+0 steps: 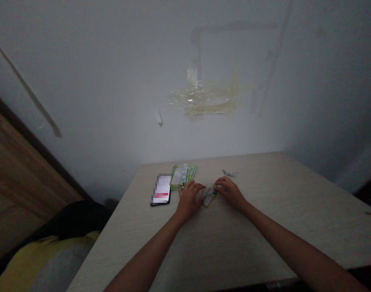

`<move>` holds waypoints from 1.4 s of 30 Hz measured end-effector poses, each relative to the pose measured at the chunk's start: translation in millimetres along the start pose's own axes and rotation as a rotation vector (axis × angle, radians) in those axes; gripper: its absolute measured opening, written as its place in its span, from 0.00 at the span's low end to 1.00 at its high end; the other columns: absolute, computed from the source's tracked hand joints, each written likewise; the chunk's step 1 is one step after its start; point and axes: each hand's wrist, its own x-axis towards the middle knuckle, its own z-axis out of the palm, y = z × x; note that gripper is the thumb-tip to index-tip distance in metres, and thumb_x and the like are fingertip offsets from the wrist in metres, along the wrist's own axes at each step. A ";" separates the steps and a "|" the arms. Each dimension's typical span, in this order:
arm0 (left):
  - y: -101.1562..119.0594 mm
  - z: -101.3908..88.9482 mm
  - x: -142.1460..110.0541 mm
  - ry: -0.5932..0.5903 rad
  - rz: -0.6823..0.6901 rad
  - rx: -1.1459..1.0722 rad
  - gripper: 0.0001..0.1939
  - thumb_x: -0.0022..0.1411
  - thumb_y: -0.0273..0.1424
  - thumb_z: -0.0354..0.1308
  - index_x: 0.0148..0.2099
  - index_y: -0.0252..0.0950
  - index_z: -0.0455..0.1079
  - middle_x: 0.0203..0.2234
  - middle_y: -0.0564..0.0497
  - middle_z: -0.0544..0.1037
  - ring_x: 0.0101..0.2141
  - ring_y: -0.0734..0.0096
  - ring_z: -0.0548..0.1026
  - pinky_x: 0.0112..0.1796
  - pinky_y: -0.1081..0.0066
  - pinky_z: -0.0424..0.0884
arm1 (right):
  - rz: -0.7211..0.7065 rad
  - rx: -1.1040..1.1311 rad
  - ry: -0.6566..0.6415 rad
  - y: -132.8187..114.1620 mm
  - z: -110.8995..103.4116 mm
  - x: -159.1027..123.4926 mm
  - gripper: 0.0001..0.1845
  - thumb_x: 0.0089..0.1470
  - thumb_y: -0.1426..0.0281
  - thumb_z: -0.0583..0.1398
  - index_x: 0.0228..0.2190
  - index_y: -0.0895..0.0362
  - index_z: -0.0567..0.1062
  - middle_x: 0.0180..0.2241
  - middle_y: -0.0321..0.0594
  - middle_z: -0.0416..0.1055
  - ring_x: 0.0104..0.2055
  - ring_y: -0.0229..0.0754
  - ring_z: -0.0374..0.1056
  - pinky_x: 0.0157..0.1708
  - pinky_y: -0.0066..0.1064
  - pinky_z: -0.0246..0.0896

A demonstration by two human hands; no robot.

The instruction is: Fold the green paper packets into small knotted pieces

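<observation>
A small green-and-white printed paper piece (208, 198) lies on the table between my two hands, perhaps folded. My left hand (190, 199) rests at its left side, fingers stretched over toward it and thumb spread away near a stack of green-and-white printed leaflets (182, 175). At the paper's upper right edge, the fingertips of my right hand (231, 194) are pinched together on it. Just beyond my right hand lies a small twisted printed piece (230, 173), its kind unclear.
A phone (161, 191) with its screen lit and blurred lies left of the leaflets. The pale wooden table (264, 239) meets a grey wall (118, 81) bearing strips of clear tape (203, 101). Dark and yellow cloth (52, 259) sits beyond the left edge.
</observation>
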 end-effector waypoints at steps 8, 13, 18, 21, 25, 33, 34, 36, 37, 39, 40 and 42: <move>-4.0 3.7 -0.7 0.033 0.018 0.027 0.23 0.62 0.31 0.57 0.59 0.53 0.63 0.53 0.53 0.72 0.60 0.58 0.60 0.60 0.39 0.33 | 0.018 0.058 0.006 1.9 0.3 0.8 0.04 0.53 0.67 0.61 0.30 0.55 0.75 0.38 0.41 0.71 0.43 0.43 0.67 0.46 0.38 0.63; -7.6 7.5 1.5 0.067 -0.050 0.064 0.28 0.63 0.32 0.55 0.64 0.46 0.55 0.57 0.46 0.68 0.59 0.57 0.61 0.60 0.40 0.41 | 0.021 0.011 0.113 4.8 0.1 1.3 0.04 0.56 0.67 0.58 0.33 0.55 0.71 0.38 0.42 0.70 0.44 0.45 0.66 0.47 0.40 0.62; -8.7 9.6 1.4 0.092 -0.043 0.098 0.28 0.63 0.33 0.55 0.64 0.45 0.54 0.57 0.45 0.67 0.59 0.58 0.61 0.61 0.42 0.42 | -0.021 -0.071 0.129 -2.4 -3.4 1.6 0.04 0.57 0.68 0.56 0.36 0.54 0.69 0.39 0.43 0.69 0.45 0.46 0.65 0.48 0.44 0.62; -7.3 9.1 1.0 0.094 -0.050 0.119 0.27 0.64 0.33 0.54 0.64 0.45 0.55 0.57 0.46 0.67 0.58 0.59 0.61 0.61 0.44 0.43 | -0.085 -0.103 0.040 -9.3 -3.8 0.2 0.03 0.56 0.71 0.56 0.34 0.54 0.70 0.41 0.44 0.70 0.48 0.47 0.65 0.52 0.45 0.60; -2.9 5.5 0.5 0.079 -0.071 0.148 0.21 0.65 0.35 0.53 0.60 0.47 0.62 0.54 0.48 0.70 0.57 0.59 0.63 0.60 0.42 0.44 | -0.089 -0.116 -0.076 -16.0 -2.9 -2.1 0.05 0.54 0.73 0.56 0.34 0.54 0.72 0.44 0.45 0.71 0.49 0.46 0.66 0.52 0.43 0.61; 1.8 2.6 -1.6 0.050 -0.053 0.174 0.11 0.66 0.38 0.52 0.48 0.49 0.72 0.48 0.51 0.73 0.55 0.57 0.64 0.57 0.32 0.34 | -0.209 -0.165 -0.230 -21.3 -5.1 -0.5 0.08 0.51 0.74 0.60 0.36 0.55 0.75 0.38 0.43 0.75 0.45 0.46 0.68 0.49 0.41 0.61; 1.2 3.3 -1.9 0.047 -0.056 0.179 0.11 0.66 0.38 0.52 0.48 0.49 0.72 0.49 0.51 0.73 0.56 0.57 0.63 0.57 0.32 0.34 | -0.229 -0.169 -0.246 -21.9 -5.2 -0.1 0.08 0.51 0.74 0.61 0.35 0.55 0.76 0.38 0.43 0.75 0.45 0.46 0.68 0.49 0.41 0.61; -0.6 4.8 -2.4 0.044 -0.056 0.188 0.11 0.66 0.38 0.53 0.48 0.50 0.73 0.50 0.51 0.73 0.57 0.56 0.61 0.57 0.31 0.32 | -0.261 -0.171 -0.267 -23.4 -5.2 0.6 0.06 0.53 0.72 0.60 0.34 0.55 0.77 0.38 0.43 0.75 0.45 0.45 0.68 0.49 0.40 0.60; -1.6 5.4 -2.6 0.043 -0.055 0.190 0.11 0.65 0.38 0.53 0.48 0.50 0.73 0.51 0.52 0.72 0.58 0.55 0.60 0.57 0.31 0.32 | -0.269 -0.170 -0.272 -24.0 -5.1 0.8 0.06 0.55 0.72 0.60 0.34 0.54 0.78 0.38 0.43 0.76 0.45 0.45 0.69 0.49 0.40 0.60; -3.2 6.4 -2.9 0.041 -0.054 0.192 0.11 0.65 0.38 0.54 0.49 0.51 0.73 0.52 0.52 0.72 0.59 0.54 0.58 0.56 0.31 0.32 | -0.260 -0.169 -0.276 -24.9 -5.1 0.9 0.08 0.57 0.70 0.58 0.35 0.54 0.78 0.37 0.43 0.76 0.44 0.45 0.69 0.48 0.40 0.61; -3.8 6.6 -3.0 0.039 -0.056 0.191 0.12 0.65 0.37 0.54 0.49 0.52 0.73 0.52 0.52 0.72 0.59 0.53 0.58 0.56 0.30 0.32 | -0.246 -0.170 -0.276 -25.1 -5.1 0.8 0.09 0.58 0.70 0.57 0.36 0.55 0.78 0.37 0.43 0.76 0.43 0.45 0.69 0.47 0.40 0.61; -4.1 6.4 -2.9 0.037 -0.068 0.196 0.12 0.64 0.37 0.55 0.49 0.53 0.73 0.52 0.52 0.72 0.59 0.53 0.59 0.56 0.30 0.32 | -0.213 -0.173 -0.266 -24.7 -5.1 0.4 0.09 0.59 0.69 0.57 0.36 0.56 0.78 0.36 0.44 0.76 0.42 0.45 0.69 0.46 0.39 0.62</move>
